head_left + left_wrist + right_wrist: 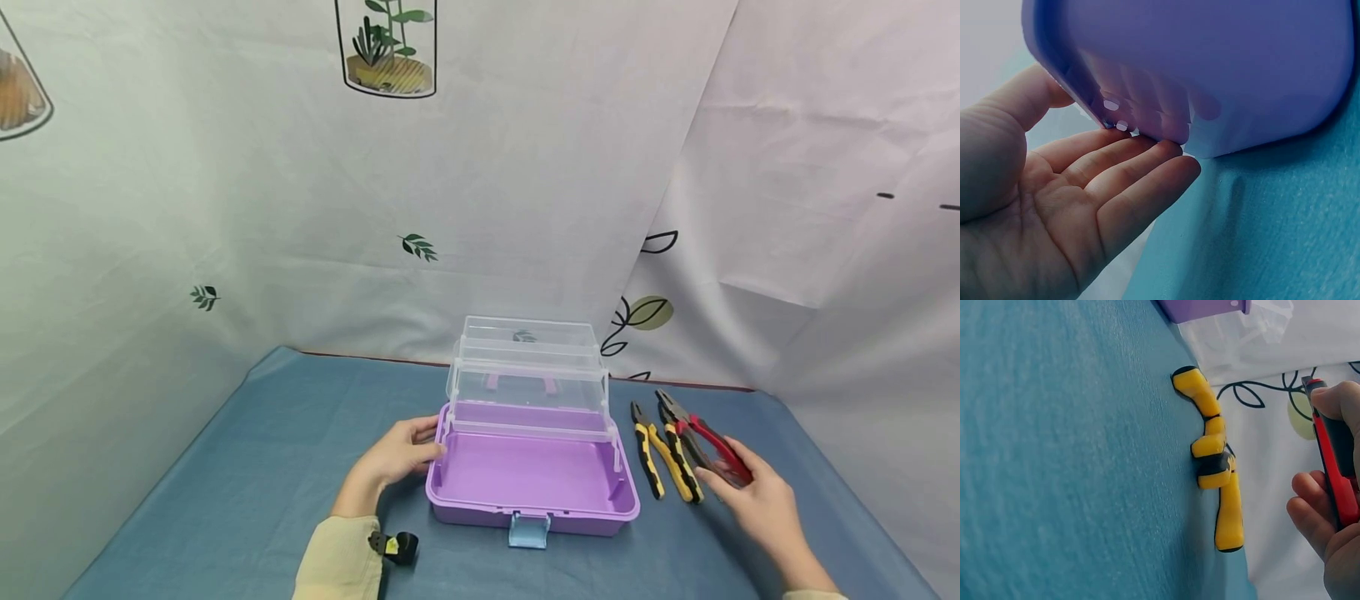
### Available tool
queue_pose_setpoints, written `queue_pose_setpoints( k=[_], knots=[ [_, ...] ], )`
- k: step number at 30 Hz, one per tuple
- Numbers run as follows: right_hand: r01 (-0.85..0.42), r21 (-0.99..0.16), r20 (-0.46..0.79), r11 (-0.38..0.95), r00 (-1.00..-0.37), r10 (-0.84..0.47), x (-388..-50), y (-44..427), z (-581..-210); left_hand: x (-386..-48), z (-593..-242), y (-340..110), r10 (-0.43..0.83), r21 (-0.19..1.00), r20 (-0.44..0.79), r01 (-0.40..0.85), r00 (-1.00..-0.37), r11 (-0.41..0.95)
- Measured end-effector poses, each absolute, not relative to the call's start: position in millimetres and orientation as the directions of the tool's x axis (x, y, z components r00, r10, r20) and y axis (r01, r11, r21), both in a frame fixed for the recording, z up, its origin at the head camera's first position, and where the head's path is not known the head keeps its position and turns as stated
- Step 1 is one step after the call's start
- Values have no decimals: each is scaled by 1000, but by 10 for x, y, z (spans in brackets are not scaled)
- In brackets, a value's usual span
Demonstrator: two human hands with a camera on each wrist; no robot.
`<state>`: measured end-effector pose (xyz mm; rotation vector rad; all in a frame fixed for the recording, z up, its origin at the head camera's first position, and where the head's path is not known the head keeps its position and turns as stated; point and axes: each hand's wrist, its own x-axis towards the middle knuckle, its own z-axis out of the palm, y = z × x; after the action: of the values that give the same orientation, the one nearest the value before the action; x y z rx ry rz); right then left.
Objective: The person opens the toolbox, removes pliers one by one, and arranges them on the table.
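Observation:
A purple plastic toolbox sits on the table with its clear lid raised at the back. My left hand holds its left side, thumb on the rim and fingertips against the outer wall, as the left wrist view also shows. On the right, my right hand grips pliers with red and black handles, their head pointing away. In the right wrist view the thumb presses the black handle. Left of these pliers lie yellow-and-black pliers, with another yellow-and-black pair beside them, partly overlapped.
A blue cloth covers the table. Behind and at both sides hangs a pale printed curtain. A light blue latch hangs at the box's front. A black strap with a small device is on my left wrist.

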<state>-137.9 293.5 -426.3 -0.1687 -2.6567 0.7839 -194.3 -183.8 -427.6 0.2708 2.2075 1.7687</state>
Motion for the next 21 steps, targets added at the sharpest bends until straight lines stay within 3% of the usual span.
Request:
queue_pose_setpoints(
  k=[7,21],
  knots=[
    [50,-598,232,800,-945,232,-1407,3008,-4277,-1946,-4282,-1841,328,974,-116,-43,-937,224],
    [139,-586,184,798,-937,299,-1468,3084,-4281,-1942,-4272,-1835,310,970,-141,-68,-940,235]
  ],
)
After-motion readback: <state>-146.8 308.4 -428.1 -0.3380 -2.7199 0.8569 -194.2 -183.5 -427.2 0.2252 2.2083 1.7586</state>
